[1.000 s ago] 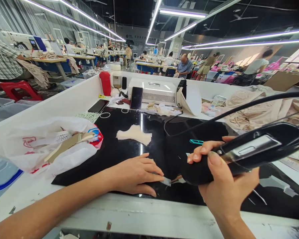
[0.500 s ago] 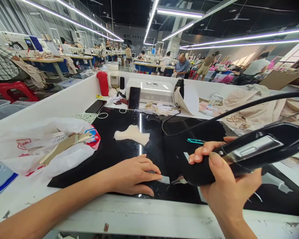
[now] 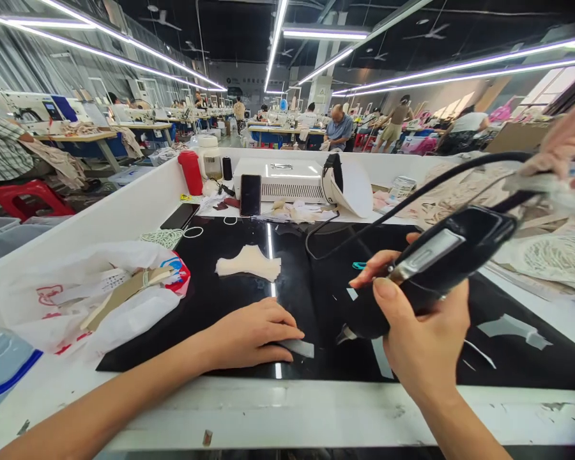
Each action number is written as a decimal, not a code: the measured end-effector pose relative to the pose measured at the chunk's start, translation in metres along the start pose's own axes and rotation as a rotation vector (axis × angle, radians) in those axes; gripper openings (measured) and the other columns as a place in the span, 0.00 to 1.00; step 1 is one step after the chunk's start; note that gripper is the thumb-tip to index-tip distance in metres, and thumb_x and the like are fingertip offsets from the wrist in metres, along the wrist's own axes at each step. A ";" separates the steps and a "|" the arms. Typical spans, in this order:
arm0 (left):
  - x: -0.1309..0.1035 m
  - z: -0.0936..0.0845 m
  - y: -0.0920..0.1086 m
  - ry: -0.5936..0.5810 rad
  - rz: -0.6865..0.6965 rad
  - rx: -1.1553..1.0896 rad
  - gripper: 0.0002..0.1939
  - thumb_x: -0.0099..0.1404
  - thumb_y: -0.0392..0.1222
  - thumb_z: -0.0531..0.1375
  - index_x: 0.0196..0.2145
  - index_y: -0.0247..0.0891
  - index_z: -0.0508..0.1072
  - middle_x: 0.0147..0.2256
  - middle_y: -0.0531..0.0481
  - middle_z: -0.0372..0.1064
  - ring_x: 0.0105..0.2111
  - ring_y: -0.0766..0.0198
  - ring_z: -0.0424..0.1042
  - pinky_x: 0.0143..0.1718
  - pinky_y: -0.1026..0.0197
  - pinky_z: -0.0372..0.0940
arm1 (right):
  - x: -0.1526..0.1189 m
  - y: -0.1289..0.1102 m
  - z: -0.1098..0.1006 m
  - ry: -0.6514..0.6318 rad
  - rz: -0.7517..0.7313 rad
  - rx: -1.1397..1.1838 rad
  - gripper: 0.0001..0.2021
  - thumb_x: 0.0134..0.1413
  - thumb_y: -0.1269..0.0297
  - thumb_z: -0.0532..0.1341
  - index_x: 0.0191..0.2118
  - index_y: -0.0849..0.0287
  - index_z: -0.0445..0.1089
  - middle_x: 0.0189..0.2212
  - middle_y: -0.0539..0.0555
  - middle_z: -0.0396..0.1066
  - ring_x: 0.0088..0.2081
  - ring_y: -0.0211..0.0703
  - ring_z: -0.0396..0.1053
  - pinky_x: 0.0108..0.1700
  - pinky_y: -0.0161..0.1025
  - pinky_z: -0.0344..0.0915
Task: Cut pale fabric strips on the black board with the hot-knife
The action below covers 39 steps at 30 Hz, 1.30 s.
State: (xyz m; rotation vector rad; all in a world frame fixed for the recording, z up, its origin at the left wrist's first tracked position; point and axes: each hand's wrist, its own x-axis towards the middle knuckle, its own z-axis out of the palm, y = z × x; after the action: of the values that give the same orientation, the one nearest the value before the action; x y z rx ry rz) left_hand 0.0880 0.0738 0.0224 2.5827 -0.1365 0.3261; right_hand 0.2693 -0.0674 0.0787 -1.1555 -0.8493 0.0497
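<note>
My left hand (image 3: pixel 259 332) lies flat on the black mat (image 3: pixel 249 303), fingers stretched out. Its fingertips rest over a translucent strip (image 3: pixel 303 347), whose end sticks out to the right. In my right hand (image 3: pixel 426 332) is a pair of corded black electric scissors (image 3: pixel 421 268), gripped around the body. Their metal tip (image 3: pixel 345 333) points down and left, apart from the strip. Beyond my left hand is a cream fabric piece (image 3: pixel 249 263). A teal-handled cutter (image 3: pixel 359 266) is partly hidden behind my right fingers.
A white plastic bag (image 3: pixel 124 313) with cardboard lies left. Along the back are a phone (image 3: pixel 250 195), a white vented box (image 3: pixel 287 182) and a red cup (image 3: pixel 190 172). Film scraps (image 3: pixel 515 329) lie right. Another person's hand (image 3: pixel 565 144) reaches in at the upper right, near the cord.
My right hand has drawn the electric scissors back from the strip, and they are turned more upright. Another person's hand has appeared at upper right. The camera view has shifted slightly.
</note>
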 end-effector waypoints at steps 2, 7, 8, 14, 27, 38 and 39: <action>0.001 0.000 0.000 -0.002 -0.034 0.016 0.20 0.71 0.47 0.63 0.58 0.40 0.74 0.49 0.43 0.74 0.49 0.56 0.72 0.59 0.52 0.62 | 0.001 0.001 -0.006 -0.019 -0.007 -0.116 0.22 0.51 0.54 0.73 0.49 0.51 0.68 0.42 0.50 0.74 0.34 0.41 0.73 0.40 0.44 0.73; 0.007 -0.003 0.003 -0.022 -0.125 0.057 0.17 0.69 0.48 0.65 0.52 0.40 0.78 0.44 0.45 0.73 0.45 0.58 0.71 0.49 0.59 0.65 | -0.008 0.007 -0.025 0.060 -0.029 -0.235 0.37 0.50 0.54 0.73 0.64 0.48 0.61 0.57 0.56 0.66 0.54 0.51 0.68 0.54 0.51 0.68; 0.008 -0.003 0.005 -0.025 -0.134 0.061 0.15 0.68 0.47 0.66 0.50 0.40 0.79 0.43 0.45 0.73 0.44 0.58 0.71 0.47 0.60 0.65 | -0.012 0.008 -0.029 0.111 -0.057 -0.211 0.36 0.51 0.55 0.72 0.65 0.46 0.60 0.57 0.55 0.65 0.56 0.51 0.66 0.56 0.52 0.66; 0.010 -0.001 0.015 0.038 -0.211 -0.104 0.03 0.67 0.40 0.67 0.36 0.39 0.79 0.40 0.50 0.72 0.43 0.63 0.71 0.48 0.64 0.63 | -0.046 0.014 -0.050 0.078 -0.048 -0.325 0.10 0.57 0.57 0.68 0.44 0.50 0.74 0.37 0.50 0.71 0.37 0.43 0.71 0.46 0.42 0.69; 0.000 -0.012 0.055 0.293 -0.596 -0.548 0.12 0.64 0.49 0.64 0.35 0.35 0.78 0.30 0.53 0.72 0.29 0.68 0.65 0.33 0.65 0.59 | -0.082 0.018 -0.008 -0.393 0.597 -0.013 0.18 0.51 0.47 0.66 0.38 0.55 0.80 0.23 0.49 0.70 0.23 0.39 0.65 0.20 0.33 0.63; -0.003 -0.013 0.064 0.322 -0.609 -0.646 0.15 0.63 0.51 0.65 0.35 0.34 0.76 0.30 0.52 0.75 0.31 0.66 0.69 0.38 0.63 0.63 | -0.085 0.028 -0.002 -0.505 0.741 0.233 0.23 0.48 0.42 0.70 0.40 0.58 0.79 0.25 0.49 0.69 0.21 0.33 0.61 0.21 0.31 0.65; -0.003 -0.012 0.065 0.325 -0.613 -0.639 0.14 0.63 0.50 0.65 0.34 0.34 0.76 0.30 0.52 0.75 0.31 0.66 0.69 0.38 0.63 0.63 | -0.085 0.027 -0.001 -0.497 0.753 0.239 0.23 0.47 0.42 0.71 0.39 0.58 0.80 0.25 0.48 0.69 0.21 0.32 0.60 0.21 0.31 0.64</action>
State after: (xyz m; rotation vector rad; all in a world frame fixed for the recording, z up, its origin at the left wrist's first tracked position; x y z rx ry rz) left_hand 0.0722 0.0250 0.0636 1.7957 0.5663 0.3830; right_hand 0.2206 -0.0947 0.0089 -1.1942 -0.7621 1.0647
